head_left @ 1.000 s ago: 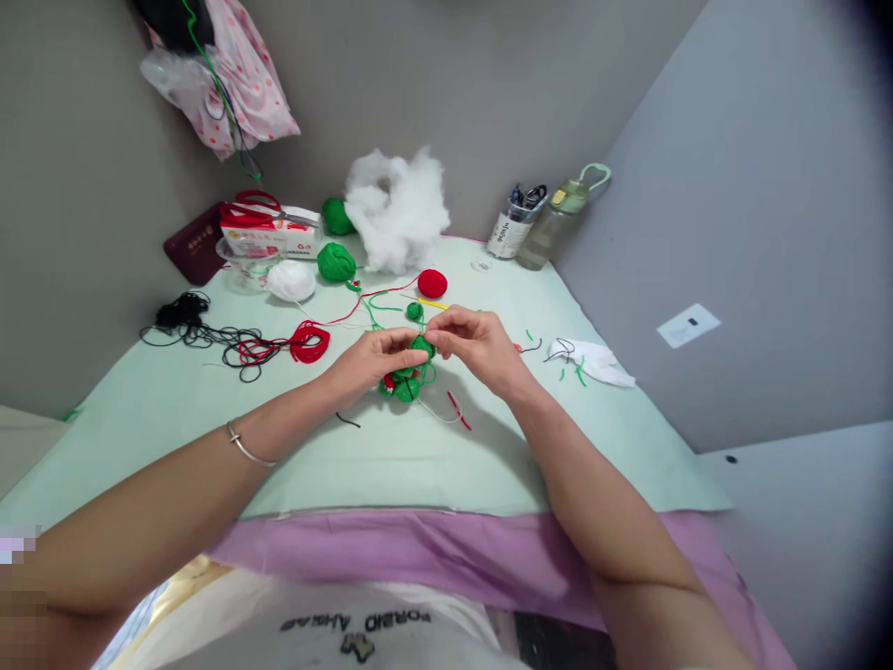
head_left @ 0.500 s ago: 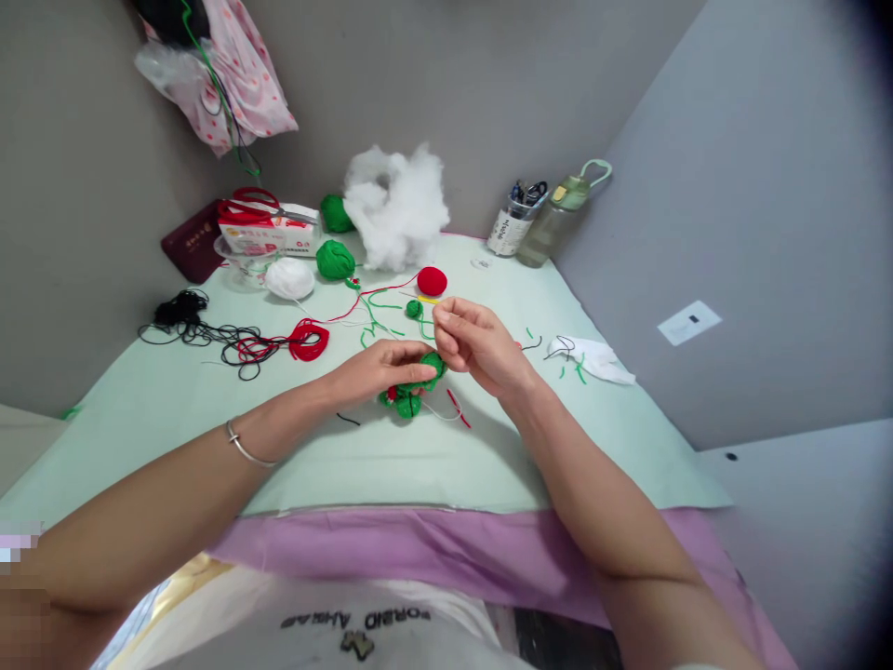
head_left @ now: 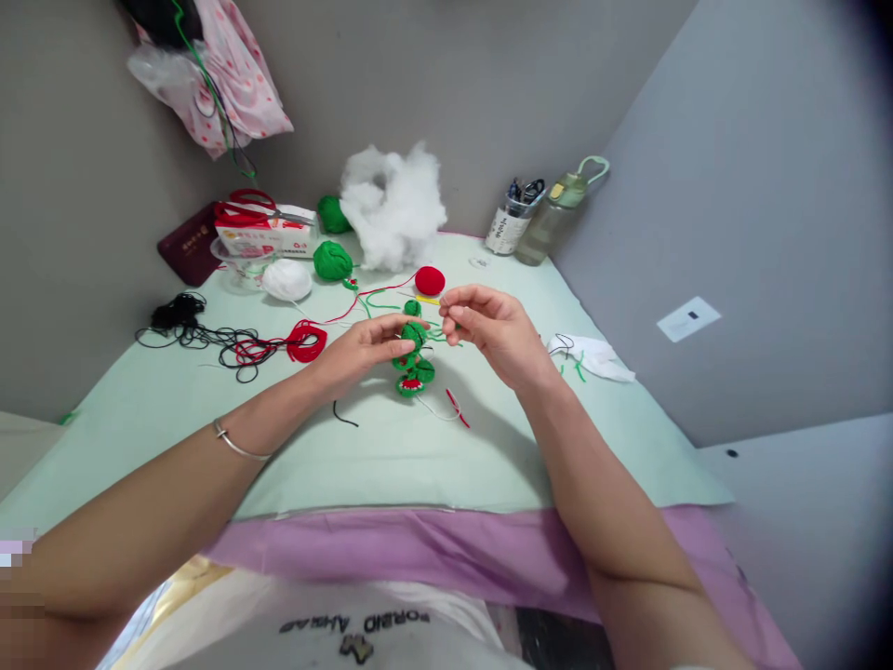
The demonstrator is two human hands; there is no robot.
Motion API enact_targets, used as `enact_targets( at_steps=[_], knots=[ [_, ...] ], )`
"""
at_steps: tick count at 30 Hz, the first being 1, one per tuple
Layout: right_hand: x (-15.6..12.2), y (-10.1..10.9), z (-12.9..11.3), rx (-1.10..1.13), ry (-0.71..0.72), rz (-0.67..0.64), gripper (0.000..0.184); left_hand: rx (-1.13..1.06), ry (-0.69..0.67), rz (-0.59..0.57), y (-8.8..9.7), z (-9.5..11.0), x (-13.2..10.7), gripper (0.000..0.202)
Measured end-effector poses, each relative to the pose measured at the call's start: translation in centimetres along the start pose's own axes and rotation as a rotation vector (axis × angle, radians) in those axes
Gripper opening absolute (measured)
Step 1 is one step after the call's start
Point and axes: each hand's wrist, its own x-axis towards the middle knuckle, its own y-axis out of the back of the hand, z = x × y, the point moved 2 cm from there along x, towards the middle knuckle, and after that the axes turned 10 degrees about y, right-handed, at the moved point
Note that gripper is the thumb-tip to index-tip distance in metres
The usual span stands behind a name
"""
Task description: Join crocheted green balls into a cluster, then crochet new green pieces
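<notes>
My left hand [head_left: 373, 349] is closed on a small green crocheted figure [head_left: 417, 370] with red and white details, its thumb and fingers pinching the upper part. The lower part of the figure hangs free over the table. Just to the right, my right hand [head_left: 492, 328] is raised with thumb and fingertips pinched together. What sits in that pinch is too small to make out. Short green strands lie or hang between the two hands. Beneath the figure is a white thread, beside a short red piece [head_left: 457, 408].
At the back are white stuffing [head_left: 394, 209], a green yarn ball [head_left: 333, 261], a white ball [head_left: 287, 279] and a red ball [head_left: 430, 280]. Red scissors [head_left: 247, 209] rest on a box. Loose black yarn [head_left: 178, 312] lies left; a pen cup [head_left: 507, 228] and bottle [head_left: 551, 223] stand right.
The green figure has turned in my left hand, so more of its lower part and red-and-white detail shows. My right hand has shifted slightly right and up, away from the left.
</notes>
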Motion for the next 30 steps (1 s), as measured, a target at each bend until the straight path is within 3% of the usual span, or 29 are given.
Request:
enact_targets(
  at_steps=[4, 9, 15, 30],
  knots=[
    [-0.5, -0.4, -0.5, -0.35, 0.226, 0.062, 0.009, -0.006, -0.002, 0.029, 0.1, 0.4, -0.1, 0.035],
    [-1.0, -0.7, -0.4, -0.733, 0.409, -0.023, 0.01, -0.019, -0.022, 0.041, 0.1, 0.5, -0.1, 0.032],
    [-1.1, -0.8, 0.0, -0.788, 0.398, -0.154, 0.012, -0.036, -0.034, 0.054, 0.2, 0.6, -0.2, 0.031],
    [-1.3, -1.2, -0.1, -0.845, 0.368, -0.149, 0.012, 0.015, -0.061, 0.125, 0.8, 0.3, 0.3, 0.034]
  ],
)
